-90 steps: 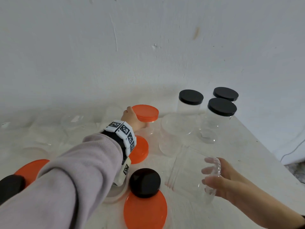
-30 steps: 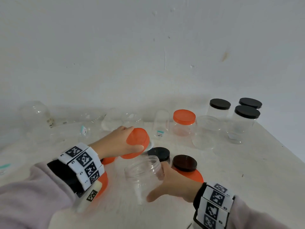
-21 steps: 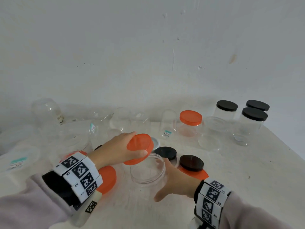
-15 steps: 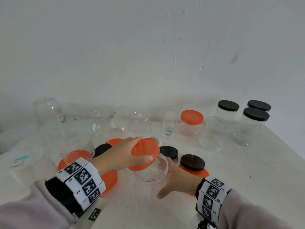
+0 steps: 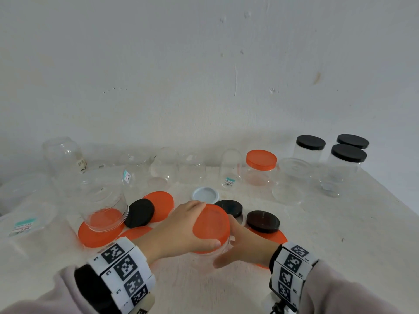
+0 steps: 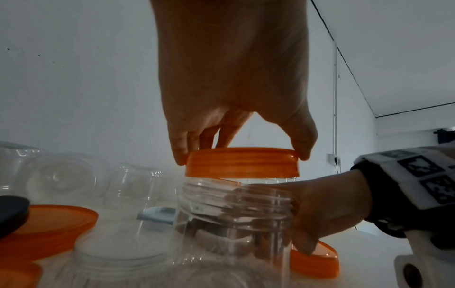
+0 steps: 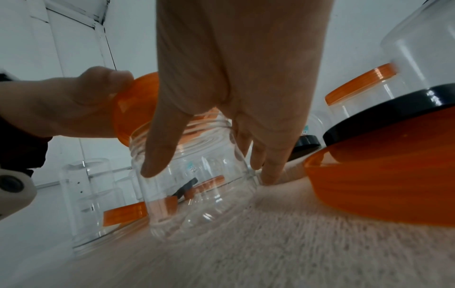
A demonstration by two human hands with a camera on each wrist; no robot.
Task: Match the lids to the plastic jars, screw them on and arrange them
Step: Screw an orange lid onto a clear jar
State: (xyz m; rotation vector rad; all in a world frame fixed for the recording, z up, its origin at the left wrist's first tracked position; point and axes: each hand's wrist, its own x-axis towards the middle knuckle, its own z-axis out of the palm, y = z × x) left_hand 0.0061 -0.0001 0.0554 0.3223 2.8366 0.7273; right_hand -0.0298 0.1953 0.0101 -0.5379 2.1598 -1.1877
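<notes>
Cross-threading is the main risk: an orange lid [image 6: 242, 163] is pinched by its rim in the left hand [image 5: 181, 230] and held tilted just over the threaded mouth of a clear jar [image 6: 234, 220], not yet seated. The jar stands on the table [image 5: 340, 234], steadied by the right hand [image 5: 247, 243], whose fingers are wrapped round its side. If turned while tilted, the lid is likely jammed or skipped. Loose lids [image 5: 263, 220] lie close by and could be knocked.
</notes>
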